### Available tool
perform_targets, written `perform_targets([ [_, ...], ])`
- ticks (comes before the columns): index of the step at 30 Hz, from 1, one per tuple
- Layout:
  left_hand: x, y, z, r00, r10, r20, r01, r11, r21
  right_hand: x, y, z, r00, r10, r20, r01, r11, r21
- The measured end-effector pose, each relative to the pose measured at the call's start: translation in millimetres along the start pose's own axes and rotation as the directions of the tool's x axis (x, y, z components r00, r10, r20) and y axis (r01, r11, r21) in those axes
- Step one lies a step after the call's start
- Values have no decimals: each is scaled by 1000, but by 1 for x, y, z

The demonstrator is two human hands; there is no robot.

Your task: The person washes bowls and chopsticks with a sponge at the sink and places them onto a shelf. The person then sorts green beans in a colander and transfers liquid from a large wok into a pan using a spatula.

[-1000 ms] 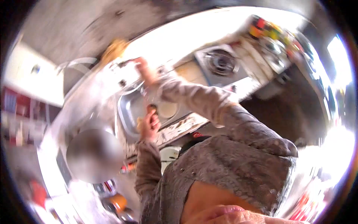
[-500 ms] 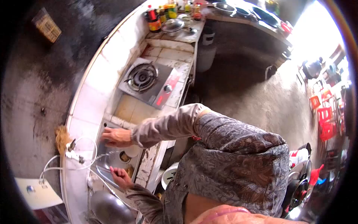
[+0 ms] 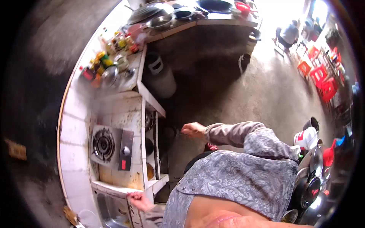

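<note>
My left hand point(image 3: 140, 201) is at the front edge of the sink point(image 3: 104, 207), its fingers curled in, with nothing visible in them. Out over the floor, away from the counter, my right hand point(image 3: 194, 129) hangs with its fingers bent together. Slight blur covers it, and I see no object in it. Just beyond the sink stands a single-burner gas stove point(image 3: 110, 148) with a round grate and a knob on its dark front panel. Only part of the sink basin shows at the bottom left.
Bottles point(image 3: 102, 60) and a metal lid point(image 3: 110, 75) crowd the raised counter. Pans point(image 3: 160, 21) line the far ledge. A gas cylinder point(image 3: 161, 78) stands below. Red stools point(image 3: 319, 76) and a white bucket point(image 3: 305, 137) are at the right. A person point(image 3: 288, 35) sits far off.
Both hands have left the sink basin, where water was running. My right hand has swung out over the floor; my left has shifted to the sink's edge. The view has turned toward the stove and floor.
</note>
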State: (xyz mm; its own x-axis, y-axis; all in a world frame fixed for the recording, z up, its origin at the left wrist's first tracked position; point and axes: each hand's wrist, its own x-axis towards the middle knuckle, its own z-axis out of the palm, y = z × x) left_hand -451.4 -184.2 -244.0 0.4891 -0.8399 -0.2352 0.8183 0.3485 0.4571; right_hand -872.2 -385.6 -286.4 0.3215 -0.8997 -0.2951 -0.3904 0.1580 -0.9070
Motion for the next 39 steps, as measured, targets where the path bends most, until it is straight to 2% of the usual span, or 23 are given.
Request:
perform_targets([
  [2,5,-88,72,976,-169,-140,164,985,-50,-5,38,-62,990,89,-111,-74,989,128],
  [4,25,-159,102,930,-335,-153,330,942,-56,0,78,-118,965,195,-176,-149,957,248],
  [6,38,-216,141,843,-526,-110,513,849,-125,-2,85,-171,919,279,-279,-204,941,268],
  [7,47,-240,154,814,-575,-86,563,817,-126,5,98,-190,902,299,-312,-185,920,346],
  [8,53,-262,171,793,-601,-100,591,798,-114,13,109,-209,883,323,-340,-163,891,423],
  [9,62,-283,186,778,-618,-112,608,786,-111,19,117,-232,881,306,-359,-150,903,402],
  [11,86,-321,208,734,-667,-129,657,745,-119,39,132,-270,852,353,-388,-123,854,506],
  [15,149,-399,249,624,-774,-103,767,633,-107,77,158,-359,815,371,-445,-54,813,579],
  [18,191,-464,294,500,-866,-20,849,494,-187,94,155,-427,759,435,-485,-42,776,630],
  [21,226,-533,337,421,-907,10,895,413,-165,105,148,-513,698,486,-526,28,716,698],
  [22,235,-554,353,391,-920,16,911,384,-148,107,145,-546,677,446,-586,79,748,659],
  [24,249,-585,381,341,-940,-2,933,339,-120,119,145,-614,623,458,-634,208,685,699],
  [26,259,-609,404,348,-937,22,936,345,-74,136,148,-687,542,442,-715,295,696,655],
  [28,264,-628,424,433,-901,11,901,433,21,158,157,-762,507,425,-750,403,652,642],
  [30,273,-649,425,514,-858,-19,858,514,12,188,179,-841,434,453,-779,434,652,621],
  [32,276,-671,422,560,-829,3,829,560,-7,213,206,-922,460,433,-775,499,596,629],
  [34,262,-698,437,639,-762,-104,764,644,-25,242,219,-995,404,472,-783,531,576,621],
  [36,246,-729,445,679,-723,-128,725,688,-42,271,230,-1053,358,520,-775,546,556,626],
  [37,238,-744,448,693,-713,-104,713,700,-40,282,234,-1079,376,544,-750,532,536,656],
  [38,229,-757,457,699,-695,-168,697,715,-56,298,250,-1109,380,563,-734,503,539,675],
  [39,215,-773,471,699,-688,-195,692,720,-58,312,252,-1125,343,609,-715,486,536,690],
])
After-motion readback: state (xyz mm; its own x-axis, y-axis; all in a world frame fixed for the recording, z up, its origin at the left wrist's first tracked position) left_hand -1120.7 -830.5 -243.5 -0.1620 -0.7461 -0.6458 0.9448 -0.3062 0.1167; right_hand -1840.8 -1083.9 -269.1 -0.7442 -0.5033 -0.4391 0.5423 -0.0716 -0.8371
